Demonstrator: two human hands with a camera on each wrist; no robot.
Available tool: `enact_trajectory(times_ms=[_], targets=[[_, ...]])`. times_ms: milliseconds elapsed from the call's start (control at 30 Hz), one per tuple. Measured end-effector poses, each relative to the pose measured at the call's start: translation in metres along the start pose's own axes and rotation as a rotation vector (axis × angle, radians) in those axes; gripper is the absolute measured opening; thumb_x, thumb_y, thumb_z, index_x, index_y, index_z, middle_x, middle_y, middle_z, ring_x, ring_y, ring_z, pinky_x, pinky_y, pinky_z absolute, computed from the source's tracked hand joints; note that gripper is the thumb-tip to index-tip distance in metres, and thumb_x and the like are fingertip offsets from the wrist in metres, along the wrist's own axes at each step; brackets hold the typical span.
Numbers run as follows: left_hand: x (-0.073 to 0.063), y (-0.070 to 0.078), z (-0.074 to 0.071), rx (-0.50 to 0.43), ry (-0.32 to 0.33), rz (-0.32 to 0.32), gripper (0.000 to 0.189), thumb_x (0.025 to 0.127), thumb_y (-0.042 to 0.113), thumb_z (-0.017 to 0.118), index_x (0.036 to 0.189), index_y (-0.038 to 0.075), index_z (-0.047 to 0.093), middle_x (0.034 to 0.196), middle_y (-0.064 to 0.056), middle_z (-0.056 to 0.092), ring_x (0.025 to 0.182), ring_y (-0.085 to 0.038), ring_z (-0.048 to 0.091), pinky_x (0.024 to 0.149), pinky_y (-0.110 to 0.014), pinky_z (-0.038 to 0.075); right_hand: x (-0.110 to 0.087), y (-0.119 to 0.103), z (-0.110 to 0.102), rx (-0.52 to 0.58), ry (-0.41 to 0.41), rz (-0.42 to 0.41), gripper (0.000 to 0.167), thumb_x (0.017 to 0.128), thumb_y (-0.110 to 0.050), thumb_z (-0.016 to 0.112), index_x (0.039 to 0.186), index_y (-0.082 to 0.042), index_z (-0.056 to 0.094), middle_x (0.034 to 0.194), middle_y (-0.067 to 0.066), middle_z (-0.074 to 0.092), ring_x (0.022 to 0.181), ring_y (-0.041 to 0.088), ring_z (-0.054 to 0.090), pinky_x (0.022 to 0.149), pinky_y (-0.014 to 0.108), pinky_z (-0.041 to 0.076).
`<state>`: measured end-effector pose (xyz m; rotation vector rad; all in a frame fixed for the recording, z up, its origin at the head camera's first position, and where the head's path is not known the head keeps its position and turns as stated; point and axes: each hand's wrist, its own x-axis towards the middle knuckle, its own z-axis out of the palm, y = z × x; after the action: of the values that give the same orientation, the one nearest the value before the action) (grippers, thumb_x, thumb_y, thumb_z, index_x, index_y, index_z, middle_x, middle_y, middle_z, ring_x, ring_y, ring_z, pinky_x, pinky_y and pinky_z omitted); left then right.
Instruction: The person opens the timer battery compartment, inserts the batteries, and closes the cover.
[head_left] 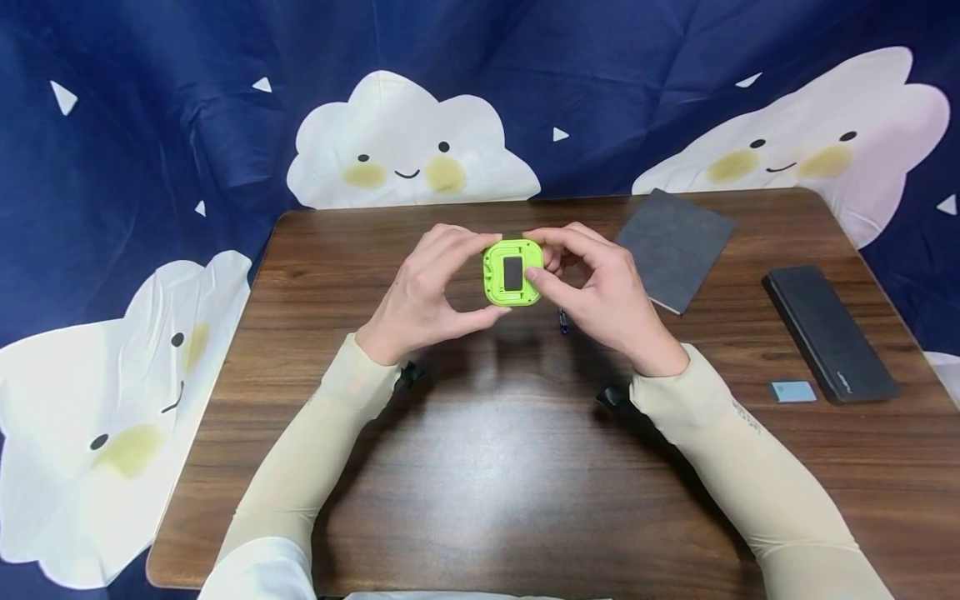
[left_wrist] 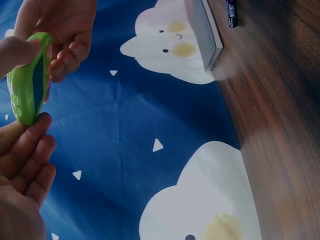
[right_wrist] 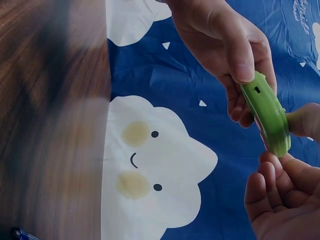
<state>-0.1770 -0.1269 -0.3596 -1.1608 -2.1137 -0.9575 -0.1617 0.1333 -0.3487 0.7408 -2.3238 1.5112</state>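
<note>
A small lime-green plastic device point(head_left: 513, 273), square with rounded corners, is held up over the table between both hands. The side toward the head camera has a dark rectangle in a recessed frame. My left hand point(head_left: 420, 287) pinches it from the left, index finger at the top edge and thumb underneath. From the right, my right hand point(head_left: 603, 283) grips it with the thumb on the near face and the index finger at the top corner. Its thin edge shows in the right wrist view, where a small dark slot marks the green casing point(right_wrist: 270, 115).
On the brown wooden table point(head_left: 465, 467), a blue pen point(head_left: 563, 321) lies below the right hand. Farther right are a dark grey notebook point(head_left: 678, 250), a long black case point(head_left: 828, 333) and a small light-blue block point(head_left: 793, 392). A blue cloud-print curtain point(head_left: 585, 67) hangs behind.
</note>
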Motion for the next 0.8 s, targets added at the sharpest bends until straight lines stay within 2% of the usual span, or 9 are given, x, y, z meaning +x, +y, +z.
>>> enact_trajectory(times_ms=[367, 600, 800], targets=[[-0.0004, -0.0003, -0.0015, 0.024, -0.019, 0.002, 0.075, 0.081, 0.027, 0.101, 0.142, -0.002, 0.070, 0.122, -0.012, 0.079, 0.118, -0.030, 0.067, 0.110, -0.042, 0.055, 0.0003, -0.0011, 0.0023, 0.020, -0.003, 0.025, 0.035, 0.097, -0.006, 0.083, 0.132, -0.008, 0.079, 0.099, 0.002, 0.069, 0.094, 0.012, 0.064, 0.084, 0.020, 0.057], [-0.0008, -0.0003, -0.0007, 0.043, -0.023, 0.012, 0.075, 0.080, 0.026, 0.101, 0.143, -0.001, 0.070, 0.123, -0.012, 0.079, 0.119, -0.031, 0.067, 0.110, -0.044, 0.055, -0.0006, 0.0001, 0.0027, 0.032, -0.014, 0.057, 0.034, 0.098, -0.007, 0.083, 0.132, -0.009, 0.079, 0.100, 0.000, 0.068, 0.093, 0.011, 0.064, 0.076, 0.014, 0.055], [-0.0026, -0.0011, 0.0012, 0.058, -0.045, 0.010, 0.075, 0.082, 0.027, 0.099, 0.143, -0.003, 0.069, 0.122, -0.013, 0.078, 0.119, -0.031, 0.067, 0.110, -0.043, 0.054, -0.0021, 0.0012, 0.0023, 0.033, -0.027, 0.084, 0.034, 0.099, -0.005, 0.083, 0.133, -0.009, 0.080, 0.099, 0.002, 0.067, 0.092, 0.011, 0.063, 0.077, 0.014, 0.054]])
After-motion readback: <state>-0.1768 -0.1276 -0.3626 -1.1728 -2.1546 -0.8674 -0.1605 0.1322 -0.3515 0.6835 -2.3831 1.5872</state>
